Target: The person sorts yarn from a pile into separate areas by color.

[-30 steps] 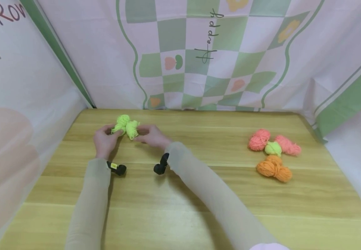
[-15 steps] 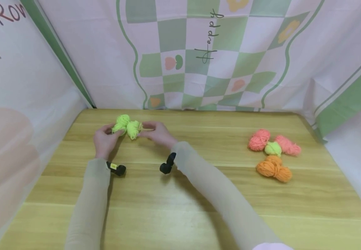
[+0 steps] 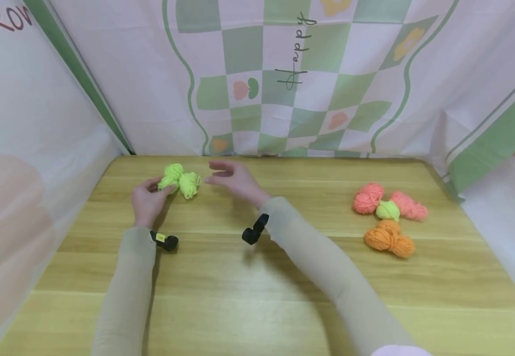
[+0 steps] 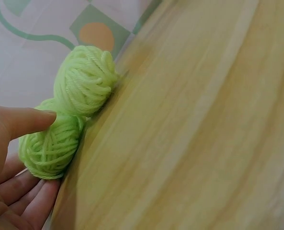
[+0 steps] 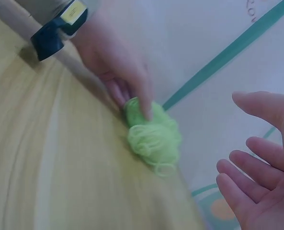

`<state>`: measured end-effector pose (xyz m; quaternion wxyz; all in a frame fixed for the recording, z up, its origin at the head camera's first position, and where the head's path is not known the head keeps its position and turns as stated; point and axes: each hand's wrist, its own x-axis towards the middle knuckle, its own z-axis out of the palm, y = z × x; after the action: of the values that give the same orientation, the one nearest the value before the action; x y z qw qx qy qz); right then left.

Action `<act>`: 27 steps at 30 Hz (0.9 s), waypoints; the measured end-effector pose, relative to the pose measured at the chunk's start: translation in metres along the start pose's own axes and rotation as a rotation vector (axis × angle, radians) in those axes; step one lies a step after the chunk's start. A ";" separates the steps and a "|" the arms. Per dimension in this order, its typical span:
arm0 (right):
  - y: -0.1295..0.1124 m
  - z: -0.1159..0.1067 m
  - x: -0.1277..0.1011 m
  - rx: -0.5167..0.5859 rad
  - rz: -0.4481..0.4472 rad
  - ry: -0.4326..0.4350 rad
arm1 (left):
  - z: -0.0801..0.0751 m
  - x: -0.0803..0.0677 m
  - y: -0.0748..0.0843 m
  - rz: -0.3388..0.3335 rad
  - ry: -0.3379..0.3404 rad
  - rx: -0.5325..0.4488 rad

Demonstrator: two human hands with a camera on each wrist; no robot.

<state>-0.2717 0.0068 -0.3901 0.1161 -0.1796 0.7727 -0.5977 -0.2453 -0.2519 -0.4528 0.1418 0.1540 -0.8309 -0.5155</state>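
Two bright yellow-green yarn balls lie against each other at the table's far left. My left hand point(image 3: 147, 202) holds the left ball point(image 4: 51, 151), its thumb on top and the other fingers underneath or behind. The other yarn ball point(image 3: 189, 185), with loose loops at its edge, touches the held one; the right wrist view also shows this looped ball point(image 5: 156, 146). To the right, my right hand point(image 3: 239, 182) hovers apart from the yarn. Its fingers point(image 5: 256, 167) are spread and relaxed, with nothing between them and the thumb.
On the table's right side sit two pink yarn bundles point(image 3: 368, 199), a small yellow-green ball point(image 3: 388, 210) between them, and an orange yarn bundle point(image 3: 388, 239) in front. A printed curtain point(image 3: 279, 123) borders the wooden table point(image 3: 221, 296) at the back.
My right hand has let go of the looped yarn ball and drawn away to the right, its fingers opening. The left hand has stayed in place on its ball.
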 end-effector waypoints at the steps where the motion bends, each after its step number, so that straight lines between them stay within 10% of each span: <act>1: -0.003 -0.003 -0.001 0.008 -0.013 0.002 | 0.000 0.000 0.000 0.000 0.000 0.000; 27: -0.005 -0.133 -0.066 0.019 -0.107 0.199 | -0.001 -0.001 0.000 0.011 -0.005 0.012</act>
<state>-0.2632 0.1502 -0.3533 0.0086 -0.1593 0.7639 -0.6253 -0.2437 -0.2519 -0.4530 0.1418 0.1491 -0.8351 -0.5102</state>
